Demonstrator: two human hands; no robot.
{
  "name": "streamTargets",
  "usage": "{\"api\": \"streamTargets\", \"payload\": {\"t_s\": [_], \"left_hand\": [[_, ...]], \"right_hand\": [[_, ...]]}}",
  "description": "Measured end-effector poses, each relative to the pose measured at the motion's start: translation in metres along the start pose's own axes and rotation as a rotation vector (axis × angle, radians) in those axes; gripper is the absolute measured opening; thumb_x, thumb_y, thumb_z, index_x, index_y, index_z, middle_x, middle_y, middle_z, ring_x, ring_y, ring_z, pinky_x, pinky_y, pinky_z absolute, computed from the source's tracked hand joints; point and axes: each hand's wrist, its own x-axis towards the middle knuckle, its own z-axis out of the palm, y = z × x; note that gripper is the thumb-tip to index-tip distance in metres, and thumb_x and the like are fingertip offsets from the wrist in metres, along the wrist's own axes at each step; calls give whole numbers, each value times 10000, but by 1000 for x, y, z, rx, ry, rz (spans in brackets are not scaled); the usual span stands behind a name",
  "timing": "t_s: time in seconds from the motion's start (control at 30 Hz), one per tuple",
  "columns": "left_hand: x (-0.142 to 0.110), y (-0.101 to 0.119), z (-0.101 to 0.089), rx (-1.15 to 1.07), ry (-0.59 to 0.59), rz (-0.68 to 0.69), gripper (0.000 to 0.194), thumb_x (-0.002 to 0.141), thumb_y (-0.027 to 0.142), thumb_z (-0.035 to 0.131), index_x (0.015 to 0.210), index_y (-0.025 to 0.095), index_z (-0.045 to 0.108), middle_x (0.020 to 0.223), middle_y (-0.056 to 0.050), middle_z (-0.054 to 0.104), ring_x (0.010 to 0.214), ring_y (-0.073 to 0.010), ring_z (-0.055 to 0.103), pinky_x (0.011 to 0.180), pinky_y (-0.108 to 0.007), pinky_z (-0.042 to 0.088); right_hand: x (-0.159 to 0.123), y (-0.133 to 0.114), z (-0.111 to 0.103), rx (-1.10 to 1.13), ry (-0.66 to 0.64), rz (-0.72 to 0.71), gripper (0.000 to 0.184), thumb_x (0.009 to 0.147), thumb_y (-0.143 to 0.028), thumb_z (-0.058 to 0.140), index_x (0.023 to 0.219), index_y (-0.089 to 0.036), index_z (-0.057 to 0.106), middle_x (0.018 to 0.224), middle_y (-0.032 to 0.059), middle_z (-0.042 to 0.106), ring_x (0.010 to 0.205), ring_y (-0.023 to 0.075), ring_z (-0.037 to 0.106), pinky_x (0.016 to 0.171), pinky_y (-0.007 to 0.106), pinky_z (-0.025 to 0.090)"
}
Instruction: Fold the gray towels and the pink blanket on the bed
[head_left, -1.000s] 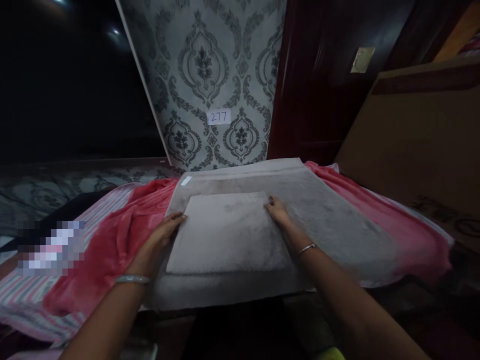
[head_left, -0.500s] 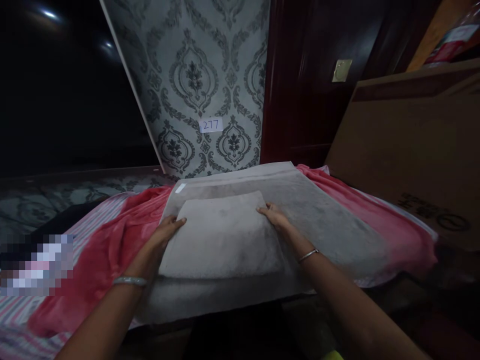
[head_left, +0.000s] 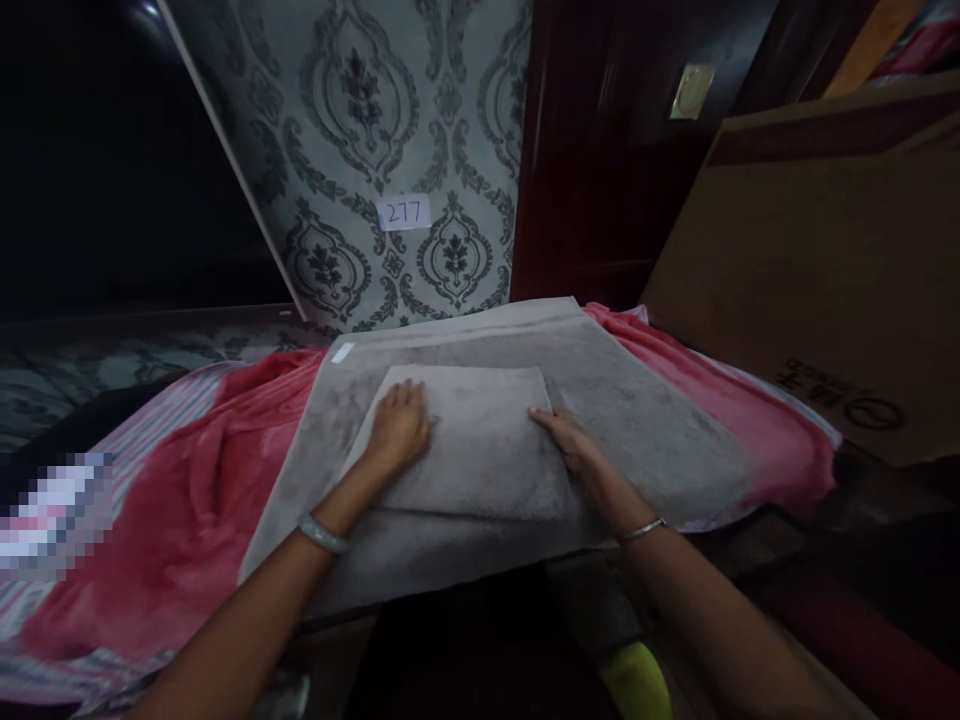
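Observation:
A small folded grey towel (head_left: 480, 440) lies on top of a larger grey towel (head_left: 637, 420) spread over a red blanket (head_left: 195, 500). My left hand (head_left: 397, 428) rests flat on the small towel's left part, fingers stretched out. My right hand (head_left: 566, 440) lies along the small towel's right edge, fingers extended and touching the cloth. Each wrist wears a bangle.
A striped sheet (head_left: 142, 440) shows under the red blanket at the left. A patterned wall (head_left: 390, 120) with a paper label "277" (head_left: 403, 212) stands behind. A dark wooden door (head_left: 622, 150) and a large cardboard box (head_left: 817, 260) close the right side. A yellow-green object (head_left: 637, 680) sits low near the floor.
My left hand has moved from the small towel's left edge onto its top surface. The right hand stays at the right edge. The view has shifted slightly.

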Motion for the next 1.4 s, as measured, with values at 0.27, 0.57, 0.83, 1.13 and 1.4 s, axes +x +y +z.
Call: {"api": "streamTargets", "payload": {"t_s": [0.27,0.57,0.83,1.13,1.4], "left_hand": [[-38,46,61,160,-261,300,642,982,535,390,1575,310,296,1678,-41,199,1548,-369,76,1222,-636,88],[-35,-48,18,225,-160,-52,650,961,565,402,1557,310,346,1674,-60,208,1541,-378,122,1199,-634,157],[-23,-101,-3,97,-120,-145,665,935,445,433,1503,100,405,1576,-208,390,1471,-308,362,1184,-447,322],[59,-17,10,179,-148,36,578,974,382,381,1510,166,395,1624,-173,305,1520,-319,243,1199,-588,223],[75,21,62,196,-186,136,560,1003,405,300,1531,240,389,1628,-97,331,1524,-288,244,1225,-586,159]], "right_hand": [[-14,4,2,143,-30,64,463,792,-364,646,1211,-166,627,1054,104,746,951,277,713,835,408,589],[-15,9,3,49,-6,-21,447,819,-367,604,1215,-162,621,1156,107,728,999,261,701,869,400,581],[-12,5,0,185,-79,52,465,813,-347,609,1237,-157,613,1130,116,734,999,278,706,860,413,582],[29,-68,18,-797,234,-266,661,911,-268,528,1521,-57,380,1548,202,406,1431,291,386,1173,399,326],[46,-46,76,-1160,47,-378,494,1022,-386,382,1488,-255,481,1557,100,429,1456,325,323,1173,599,216]]}}
